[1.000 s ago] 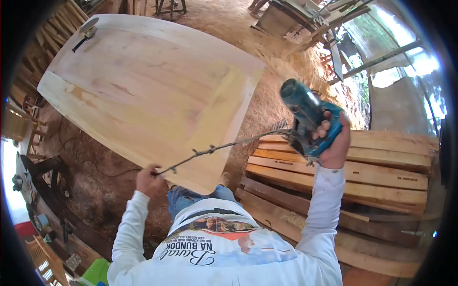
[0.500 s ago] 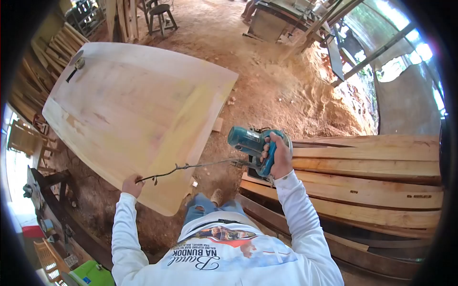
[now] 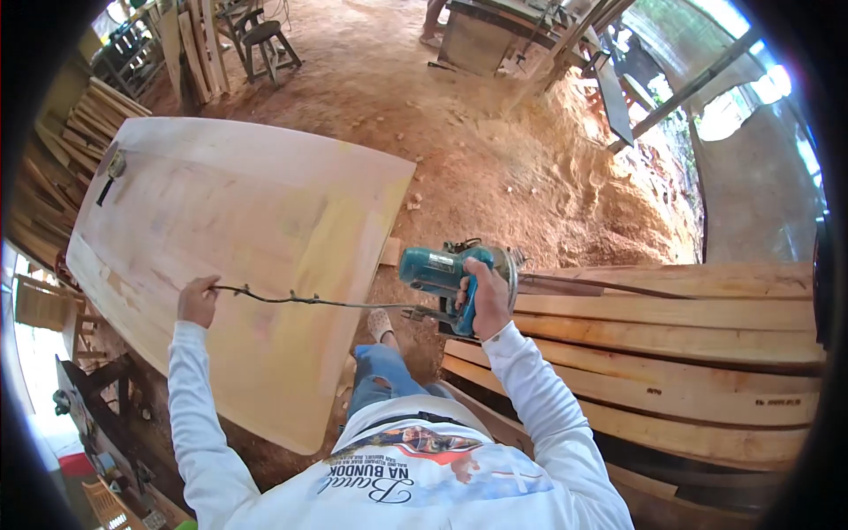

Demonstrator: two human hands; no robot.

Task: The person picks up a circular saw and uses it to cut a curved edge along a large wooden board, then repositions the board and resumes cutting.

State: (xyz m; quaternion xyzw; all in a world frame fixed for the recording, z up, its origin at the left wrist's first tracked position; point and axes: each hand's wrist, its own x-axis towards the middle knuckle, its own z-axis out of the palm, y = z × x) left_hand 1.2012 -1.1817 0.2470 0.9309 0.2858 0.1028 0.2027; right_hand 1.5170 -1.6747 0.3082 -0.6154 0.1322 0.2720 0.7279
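Note:
My right hand is wrapped round the handle of a teal circular saw, held above the dirt floor beside the stacked boards. From the saw's rear a dark power cord with several knotted or taped spots stretches leftward. Its other visible end is pinched in my left hand, over the near left part of a large pale wooden tabletop. The cord hangs fairly taut between both hands, above the tabletop.
Long planks lie stacked at my right. A tool with a black handle rests on the tabletop's far left corner. A wooden stool and a workbench stand farther back. Lumber leans at the left. My foot is beside the tabletop.
My left hand has moved left and up in view, drawing the cord straighter. The saw has shifted slightly left with my right hand. A foot has stepped forward, and the view has shifted.

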